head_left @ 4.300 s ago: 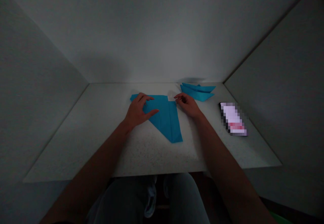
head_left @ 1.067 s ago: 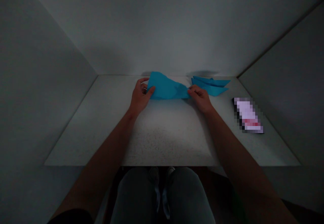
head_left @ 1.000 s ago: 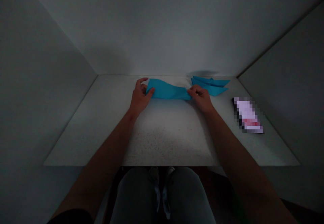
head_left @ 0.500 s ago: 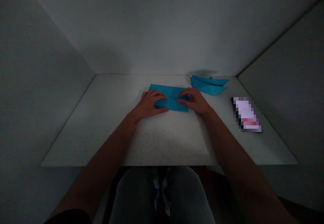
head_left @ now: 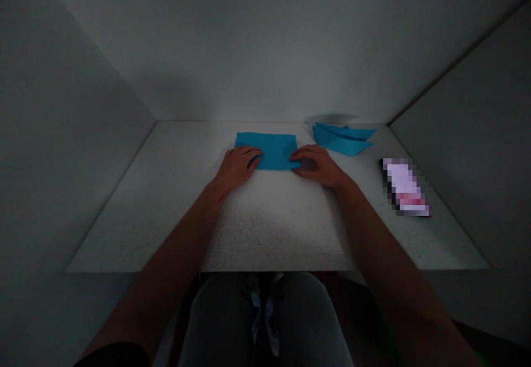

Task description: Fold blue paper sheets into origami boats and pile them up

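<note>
A blue sheet of paper [head_left: 270,149] lies flat on the white table [head_left: 269,217] as a folded rectangle. My left hand [head_left: 237,165] rests on its near left corner with the fingers stretched out flat. My right hand [head_left: 317,164] lies at its near right corner, fingertips on the paper's edge, fingers also flat. Neither hand grips anything.
A pile of folded blue paper shapes [head_left: 342,138] sits at the back right. A phone [head_left: 404,186] with a lit screen lies at the right. Walls close in the table at the back, left and right. My knees show below the front edge.
The blue paper was held up between both hands a second ago. It now lies flat as a rectangle, and both hands have come down onto its near corners.
</note>
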A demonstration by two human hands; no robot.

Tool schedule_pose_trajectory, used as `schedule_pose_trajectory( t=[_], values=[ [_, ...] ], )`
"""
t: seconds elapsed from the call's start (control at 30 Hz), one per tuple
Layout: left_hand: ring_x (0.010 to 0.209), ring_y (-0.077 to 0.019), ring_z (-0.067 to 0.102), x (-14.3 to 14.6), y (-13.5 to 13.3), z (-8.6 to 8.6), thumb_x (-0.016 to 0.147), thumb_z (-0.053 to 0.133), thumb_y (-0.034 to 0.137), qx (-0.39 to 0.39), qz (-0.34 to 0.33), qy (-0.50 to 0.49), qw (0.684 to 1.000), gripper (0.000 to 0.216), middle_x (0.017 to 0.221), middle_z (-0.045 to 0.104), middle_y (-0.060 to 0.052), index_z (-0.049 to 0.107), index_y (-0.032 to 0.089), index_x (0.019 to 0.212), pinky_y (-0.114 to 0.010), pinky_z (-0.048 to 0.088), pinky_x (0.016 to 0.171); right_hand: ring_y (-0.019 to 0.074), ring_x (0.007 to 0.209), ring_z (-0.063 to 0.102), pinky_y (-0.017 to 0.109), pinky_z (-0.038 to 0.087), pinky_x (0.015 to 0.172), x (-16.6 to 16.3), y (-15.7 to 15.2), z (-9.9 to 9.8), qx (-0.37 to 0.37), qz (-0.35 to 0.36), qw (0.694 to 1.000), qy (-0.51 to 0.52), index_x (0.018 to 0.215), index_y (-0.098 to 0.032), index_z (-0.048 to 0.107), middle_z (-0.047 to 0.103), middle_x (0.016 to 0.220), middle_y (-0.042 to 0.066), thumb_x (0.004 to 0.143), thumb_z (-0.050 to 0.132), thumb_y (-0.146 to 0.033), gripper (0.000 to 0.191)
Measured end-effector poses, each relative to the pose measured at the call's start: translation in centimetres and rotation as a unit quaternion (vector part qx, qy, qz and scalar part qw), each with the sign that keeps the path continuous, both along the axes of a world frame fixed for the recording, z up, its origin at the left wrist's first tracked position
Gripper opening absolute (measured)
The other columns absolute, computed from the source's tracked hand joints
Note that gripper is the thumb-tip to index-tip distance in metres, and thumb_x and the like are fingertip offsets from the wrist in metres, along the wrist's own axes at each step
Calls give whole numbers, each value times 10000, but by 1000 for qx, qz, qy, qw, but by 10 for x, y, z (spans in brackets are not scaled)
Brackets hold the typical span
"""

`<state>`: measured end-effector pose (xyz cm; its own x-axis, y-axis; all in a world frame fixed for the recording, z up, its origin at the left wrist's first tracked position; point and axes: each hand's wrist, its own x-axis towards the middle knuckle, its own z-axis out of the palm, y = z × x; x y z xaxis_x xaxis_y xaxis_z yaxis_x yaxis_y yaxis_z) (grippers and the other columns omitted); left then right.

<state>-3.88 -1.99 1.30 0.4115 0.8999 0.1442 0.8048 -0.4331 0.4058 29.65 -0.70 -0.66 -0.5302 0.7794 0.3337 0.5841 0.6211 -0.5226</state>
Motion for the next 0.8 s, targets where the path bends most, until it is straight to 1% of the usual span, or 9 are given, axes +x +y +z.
schedule_pose_trajectory(
  t=[0.07, 0.13, 0.27, 0.33, 0.4, 0.53, 0.6, 0.67, 0.8],
  values=[
    [1519, -332, 619, -1, 0, -1, 1154, 516, 359, 4, -2, 4, 1000, 443, 1639, 713, -92, 756, 286, 1519, -562, 425, 1282, 352, 1222, 764, 586, 532, 1141, -3, 1, 1, 17, 8, 999, 27, 1180, -330, 852, 838, 1263, 89, 996, 805, -435, 217],
    [1505, -343, 620, 0, 0, 0, 1119, 590, 375, 0, -14, 7, 1000, 433, 1618, 727, -86, 766, 303, 1508, -571, 419, 1277, 329, 1150, 755, 553, 571, 1082, -6, 0, 1, 28, -6, 998, 55, 1164, -312, 845, 818, 1203, 101, 1021, 781, -455, 212],
    [1508, -346, 608, 4, -5, 2, 1057, 711, 458, -20, -73, -7, 997, 443, 1605, 740, -57, 784, 343, 1478, -588, 375, 1299, 259, 947, 696, 466, 625, 891, -9, 0, -4, 23, -63, 993, 98, 1369, -298, 769, 735, 1263, 117, 994, 808, -504, 429],
    [1518, -360, 602, 8, -8, 3, 993, 797, 519, -37, -108, -14, 993, 501, 1607, 739, -53, 790, 355, 1467, -600, 359, 1311, 233, 876, 657, 453, 625, 850, -9, 1, -7, 21, -79, 991, 103, 1444, -291, 720, 703, 1305, 119, 967, 832, -511, 537],
    [1510, -371, 613, 11, -11, 5, 915, 875, 542, -52, -138, -20, 989, 594, 1606, 736, -58, 785, 358, 1472, -602, 352, 1323, 237, 873, 644, 464, 623, 859, -8, 3, -10, 18, -83, 992, 88, 1455, -286, 711, 700, 1304, 121, 954, 844, -520, 569],
    [1518, -360, 630, 10, -12, 7, 860, 880, 432, -55, -169, -34, 984, 698, 1624, 715, -72, 730, 326, 1534, -565, 355, 1349, 299, 1000, 688, 504, 609, 932, -5, 6, -12, 10, -73, 997, 36, 1304, -282, 809, 718, 1227, 129, 980, 817, -575, 438],
    [1562, -368, 588, 7, -10, 7, 828, 864, 376, -43, -158, -28, 986, 753, 1657, 681, -89, 699, 300, 1559, -556, 348, 1361, 333, 1071, 703, 562, 582, 1010, -4, 6, -12, 12, -98, 995, 7, 1260, -289, 843, 723, 1238, 137, 998, 798, -597, 407],
    [1602, -390, 532, 2, -8, 7, 803, 860, 361, -37, -119, -13, 992, 823, 1693, 631, -117, 654, 284, 1595, -573, 327, 1372, 371, 1137, 700, 632, 540, 1077, -3, 6, -11, 12, -133, 991, -23, 1267, -307, 857, 730, 1265, 146, 1003, 791, -617, 413],
    [1605, -431, 476, -5, -6, 4, 828, 859, 453, -41, -23, 4, 999, 867, 1697, 556, -186, 575, 244, 1621, -627, 316, 1358, 400, 1181, 684, 653, 539, 1090, 0, 8, -14, 8, -148, 988, -35, 1273, -319, 861, 733, 1286, 155, 992, 783, -675, 461]
  ],
)
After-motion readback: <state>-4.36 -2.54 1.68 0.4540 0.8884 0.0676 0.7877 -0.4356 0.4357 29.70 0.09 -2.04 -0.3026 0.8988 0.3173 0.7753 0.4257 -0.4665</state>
